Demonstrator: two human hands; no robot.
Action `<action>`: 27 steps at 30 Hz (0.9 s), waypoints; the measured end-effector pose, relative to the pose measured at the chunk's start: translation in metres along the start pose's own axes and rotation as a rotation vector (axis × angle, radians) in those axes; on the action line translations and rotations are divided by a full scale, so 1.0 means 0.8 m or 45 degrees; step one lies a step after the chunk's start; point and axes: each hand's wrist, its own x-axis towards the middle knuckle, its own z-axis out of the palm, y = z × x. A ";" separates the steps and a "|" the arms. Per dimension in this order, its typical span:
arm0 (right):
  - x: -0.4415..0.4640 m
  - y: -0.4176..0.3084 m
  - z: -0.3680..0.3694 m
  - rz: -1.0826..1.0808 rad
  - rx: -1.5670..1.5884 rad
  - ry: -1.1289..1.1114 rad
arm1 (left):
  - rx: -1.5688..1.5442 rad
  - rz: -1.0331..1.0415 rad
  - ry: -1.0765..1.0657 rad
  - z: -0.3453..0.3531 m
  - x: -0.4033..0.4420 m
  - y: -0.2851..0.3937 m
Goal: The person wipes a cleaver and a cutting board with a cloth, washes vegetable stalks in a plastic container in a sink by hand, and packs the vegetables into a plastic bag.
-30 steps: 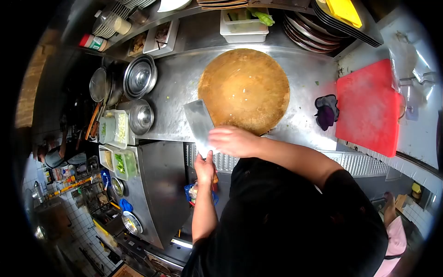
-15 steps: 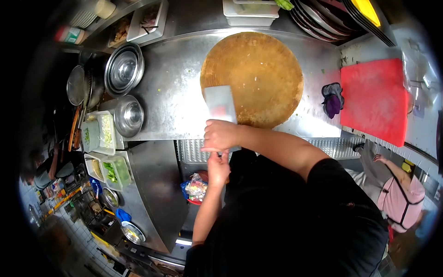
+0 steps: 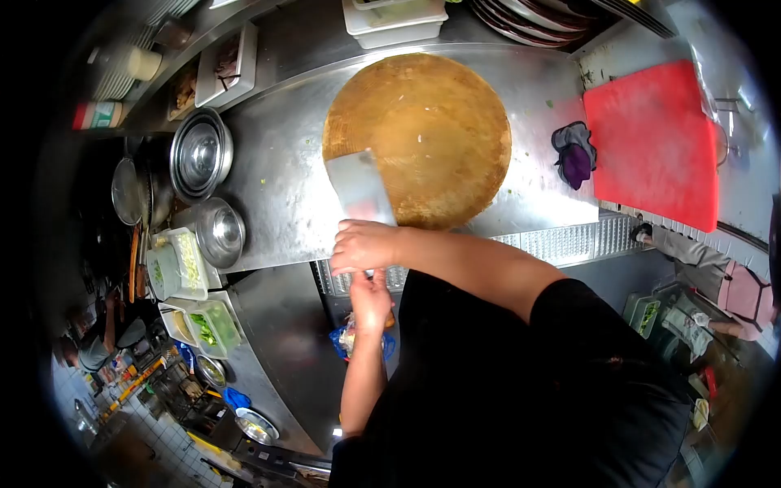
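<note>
Cleaver (image 3: 363,195) was clamped in left hand (image 3: 371,304); right hand (image 3: 366,246), flatter a second ago, was curled, so blade (image 3: 355,177) was partly covered; right grip couldn't be told.

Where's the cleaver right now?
Head view, just left of centre: the cleaver is above the left hand, the right hand across its near end, its blade overlapping the round board's lower-left edge.
</note>
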 end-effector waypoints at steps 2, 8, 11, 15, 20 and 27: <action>-0.041 -0.017 -0.017 0.100 -0.075 0.051 | 0.070 0.034 -0.043 0.028 -0.012 -0.013; -0.046 -0.023 -0.031 0.048 -0.119 0.139 | 0.250 0.304 -0.010 0.029 -0.009 -0.038; -0.001 -0.014 -0.009 -0.033 -0.011 0.196 | 0.019 0.002 0.052 -0.003 -0.013 -0.012; -0.017 -0.028 -0.010 0.014 -0.353 0.379 | 0.105 0.065 -0.074 -0.008 -0.014 -0.006; -0.057 -0.036 -0.023 0.285 -0.229 0.183 | 0.428 0.783 -0.064 0.005 -0.001 -0.023; 0.018 0.003 0.014 0.173 -0.127 0.222 | 0.146 0.398 -0.083 -0.046 0.039 -0.021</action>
